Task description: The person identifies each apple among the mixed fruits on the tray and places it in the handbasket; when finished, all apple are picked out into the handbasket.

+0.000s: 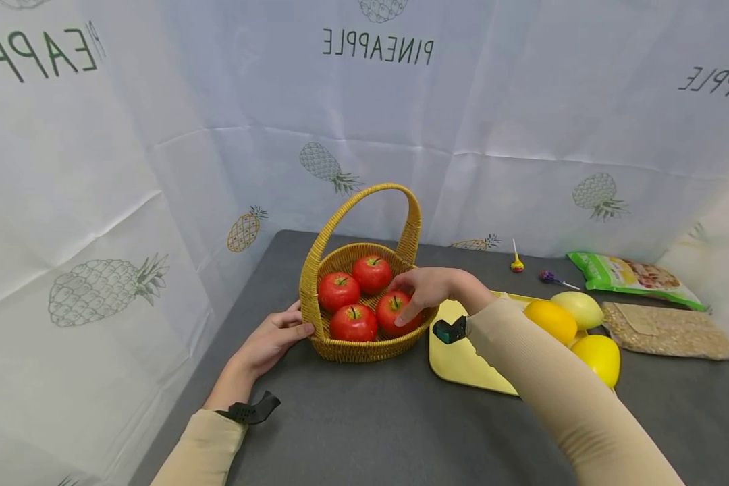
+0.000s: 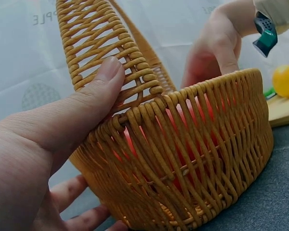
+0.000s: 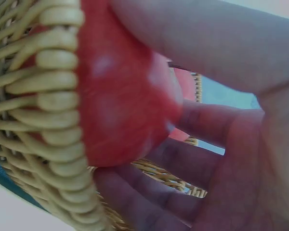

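Upright basket [image 1: 364, 337] — hands [image 1: 425, 290] on apple [image 1: 395, 312]

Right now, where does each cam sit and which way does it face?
Head: above, looking down at the table, basket, tray; both forearms show.
Left wrist: low beside the basket wall; left hand grips the rim.
Right wrist: inside the basket; right hand fingers around an apple.
All three share the basket.

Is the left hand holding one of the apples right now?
No, the left hand grips the wicker basket at its rim, thumb pressed on the weave, while the right hand is the one curled round an apple.
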The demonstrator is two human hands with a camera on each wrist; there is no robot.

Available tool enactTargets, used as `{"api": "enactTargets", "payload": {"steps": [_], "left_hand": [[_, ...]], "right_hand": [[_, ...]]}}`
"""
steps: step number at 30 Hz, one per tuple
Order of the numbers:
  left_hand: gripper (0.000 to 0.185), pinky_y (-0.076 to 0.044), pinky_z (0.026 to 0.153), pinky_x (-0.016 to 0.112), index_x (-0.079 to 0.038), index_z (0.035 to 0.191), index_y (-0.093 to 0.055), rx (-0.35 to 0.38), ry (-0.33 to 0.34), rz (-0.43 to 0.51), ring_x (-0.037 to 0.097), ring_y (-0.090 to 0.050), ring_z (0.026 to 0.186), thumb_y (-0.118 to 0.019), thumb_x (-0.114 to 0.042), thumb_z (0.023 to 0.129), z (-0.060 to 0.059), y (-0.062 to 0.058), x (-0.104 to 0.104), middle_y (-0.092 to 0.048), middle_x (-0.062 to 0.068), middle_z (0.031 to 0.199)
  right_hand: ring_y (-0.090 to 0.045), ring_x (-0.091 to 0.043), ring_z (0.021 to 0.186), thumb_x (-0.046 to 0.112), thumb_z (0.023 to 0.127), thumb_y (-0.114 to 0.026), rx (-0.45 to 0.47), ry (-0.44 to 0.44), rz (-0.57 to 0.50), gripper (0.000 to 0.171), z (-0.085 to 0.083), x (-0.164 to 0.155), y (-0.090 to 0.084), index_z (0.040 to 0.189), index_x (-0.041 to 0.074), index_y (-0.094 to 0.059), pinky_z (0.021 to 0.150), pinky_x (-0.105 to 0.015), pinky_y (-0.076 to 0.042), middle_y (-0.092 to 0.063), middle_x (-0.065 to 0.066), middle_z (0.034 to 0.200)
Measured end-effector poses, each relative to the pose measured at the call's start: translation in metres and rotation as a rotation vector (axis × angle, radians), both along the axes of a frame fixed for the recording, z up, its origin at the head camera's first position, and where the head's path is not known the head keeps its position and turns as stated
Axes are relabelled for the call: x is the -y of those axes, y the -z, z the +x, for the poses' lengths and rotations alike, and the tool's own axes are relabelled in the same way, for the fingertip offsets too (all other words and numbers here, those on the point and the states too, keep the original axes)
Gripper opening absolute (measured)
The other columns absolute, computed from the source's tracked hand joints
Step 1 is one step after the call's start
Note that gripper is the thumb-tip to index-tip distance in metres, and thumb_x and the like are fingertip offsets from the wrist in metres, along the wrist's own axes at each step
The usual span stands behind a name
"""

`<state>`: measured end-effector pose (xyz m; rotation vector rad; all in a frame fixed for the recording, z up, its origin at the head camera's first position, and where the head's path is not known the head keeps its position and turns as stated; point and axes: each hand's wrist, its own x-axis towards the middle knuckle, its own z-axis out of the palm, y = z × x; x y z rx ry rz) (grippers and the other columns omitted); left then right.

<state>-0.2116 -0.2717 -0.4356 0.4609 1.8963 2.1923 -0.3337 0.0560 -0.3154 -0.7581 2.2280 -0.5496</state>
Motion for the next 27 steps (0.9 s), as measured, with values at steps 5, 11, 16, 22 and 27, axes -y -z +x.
{"api": "enactTargets", "payload": {"steps": [5, 11, 16, 22, 27], "left_hand": [[0.020, -0.041, 0.106, 0.022, -0.020, 0.109, -0.080, -0.008, -0.003, -0.002, 0.035, 0.001, 0.156, -0.068, -0.008, 0.100, 0.000, -0.002, -0.002, -0.015, 0.020, 0.168], [0.020, -0.040, 0.106, 0.021, -0.020, 0.110, -0.080, -0.010, -0.009, 0.003, 0.036, 0.002, 0.155, -0.068, -0.008, 0.100, 0.003, -0.002, -0.001, -0.014, 0.022, 0.168], [0.017, -0.040, 0.106, 0.021, -0.020, 0.107, -0.080, -0.005, -0.017, -0.005, 0.036, 0.003, 0.155, -0.068, -0.009, 0.099, 0.004, 0.001, -0.003, -0.014, 0.022, 0.168], [0.017, -0.041, 0.106, 0.021, -0.020, 0.106, -0.080, -0.007, -0.030, -0.005, 0.034, 0.000, 0.156, -0.069, -0.010, 0.099, 0.003, 0.002, -0.004, -0.016, 0.019, 0.168], [0.017, -0.042, 0.105, 0.022, -0.018, 0.110, -0.080, 0.001, -0.022, 0.012, 0.034, 0.000, 0.155, -0.069, -0.010, 0.100, 0.002, 0.001, -0.002, -0.014, 0.019, 0.168]], "right_hand": [[-0.052, -0.024, 0.121, 0.032, 0.084, -0.086, 0.010, -0.012, -0.013, 0.065, -0.003, -0.001, -0.002, 0.141, 0.016, -0.059, 0.096, -0.040, -0.051, -0.058, -0.002, 0.130], [-0.049, -0.027, 0.127, 0.028, 0.085, -0.084, 0.009, 0.001, -0.038, 0.071, -0.004, 0.001, 0.000, 0.147, 0.010, -0.054, 0.101, -0.043, -0.049, -0.055, -0.006, 0.138], [-0.047, -0.029, 0.129, 0.025, 0.087, -0.082, 0.015, 0.026, -0.050, 0.071, -0.002, -0.001, 0.001, 0.148, 0.007, -0.051, 0.103, -0.045, -0.048, -0.052, -0.009, 0.141], [-0.045, -0.031, 0.132, 0.023, 0.091, -0.077, -0.008, 0.038, -0.070, 0.069, 0.006, -0.005, 0.001, 0.150, 0.004, -0.047, 0.105, -0.046, -0.045, -0.050, -0.011, 0.144], [-0.044, -0.033, 0.137, 0.030, 0.091, -0.077, -0.066, 0.075, -0.127, 0.073, 0.016, -0.014, -0.002, 0.153, 0.006, -0.045, 0.108, -0.050, -0.042, -0.046, -0.012, 0.151]]}}
